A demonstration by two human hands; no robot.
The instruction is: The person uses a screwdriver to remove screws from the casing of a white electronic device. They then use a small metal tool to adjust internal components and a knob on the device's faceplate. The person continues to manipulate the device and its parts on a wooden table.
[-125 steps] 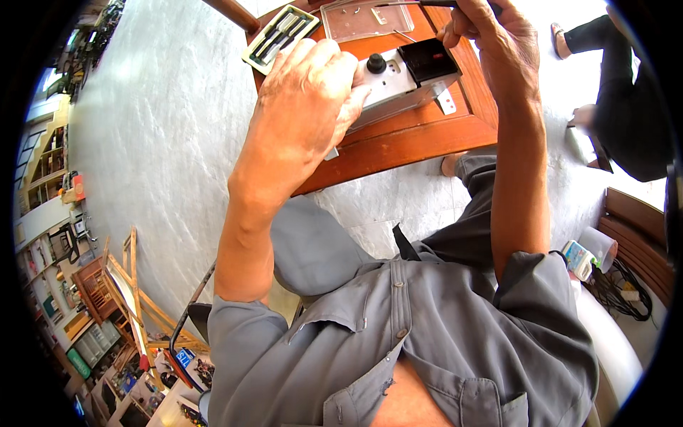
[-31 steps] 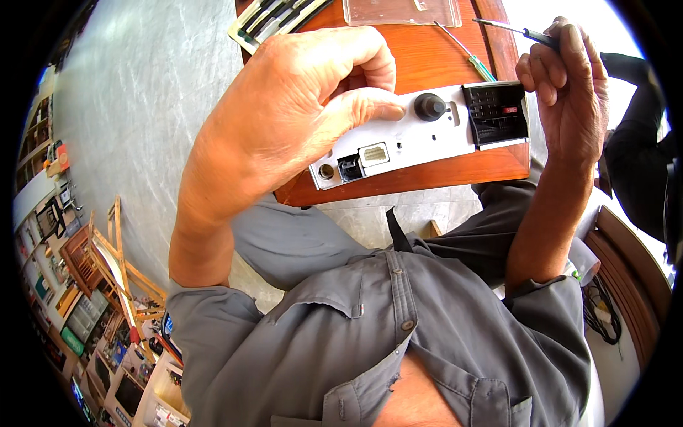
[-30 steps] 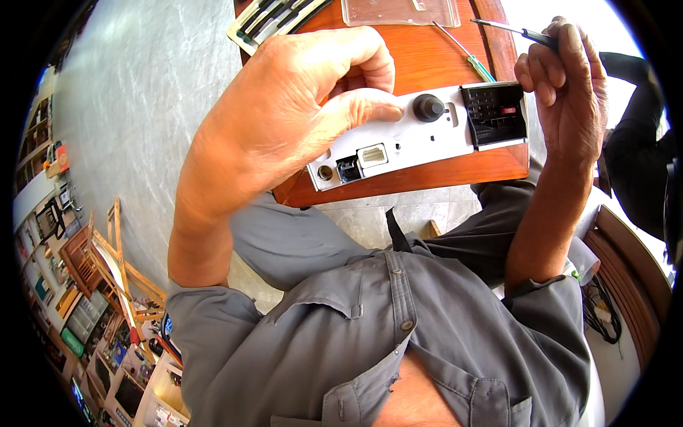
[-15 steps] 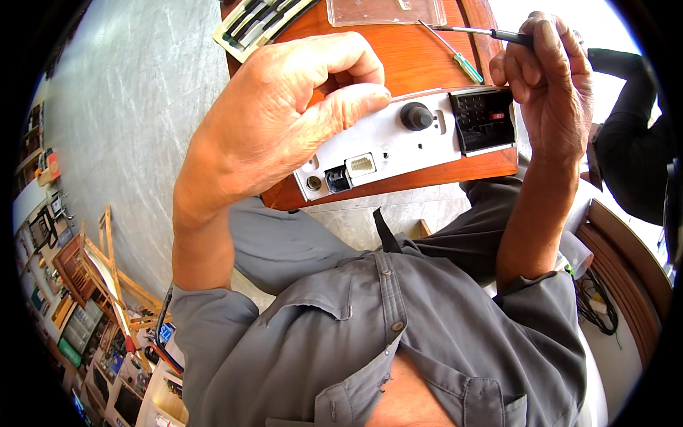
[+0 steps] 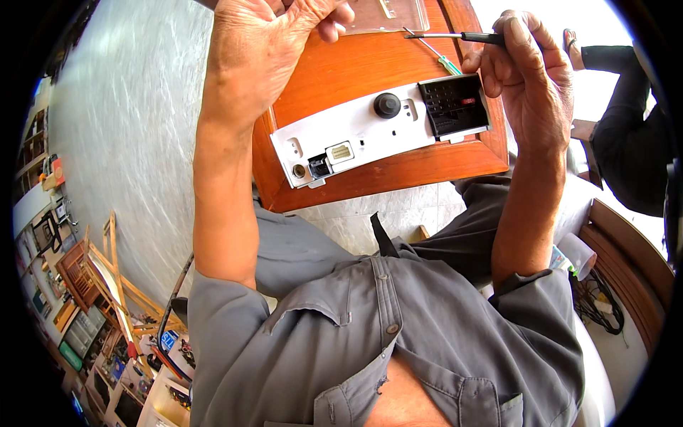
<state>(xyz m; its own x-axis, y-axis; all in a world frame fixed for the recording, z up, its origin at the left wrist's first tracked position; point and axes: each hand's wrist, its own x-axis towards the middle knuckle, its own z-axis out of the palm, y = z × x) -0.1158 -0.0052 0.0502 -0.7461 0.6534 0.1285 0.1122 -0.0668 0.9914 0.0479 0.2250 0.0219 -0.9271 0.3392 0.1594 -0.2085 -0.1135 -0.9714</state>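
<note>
My right hand [image 5: 533, 78] is closed around the black handle of a screwdriver [image 5: 448, 35], whose metal shaft points left above the table. Near it lies a second screwdriver with a translucent green handle [image 5: 449, 65]. What looks like a car stereo [image 5: 284, 146] rests on the table, its pale metal panel facing me. The panel carries a black round knob-like post, a white socket, a round metal socket and a black connector block with a red fuse. At the top edge my left hand [image 5: 267, 57] has its fingers curled; what they hold, if anything, is cut off from view.
The wooden table [image 5: 334, 78] bears a clear plastic tray [image 5: 395, 21] at its far side. Another person in dark clothing [image 5: 629, 153] is at the right. On the far left stand a wooden frame [image 5: 117, 277] and cluttered shelves. A black cable coil [image 5: 601, 302] lies at lower right.
My left hand has moved from the stereo up to the far edge of view. The tool case with black-handled tools no longer shows. My right hand keeps the screwdriver, slightly farther left.
</note>
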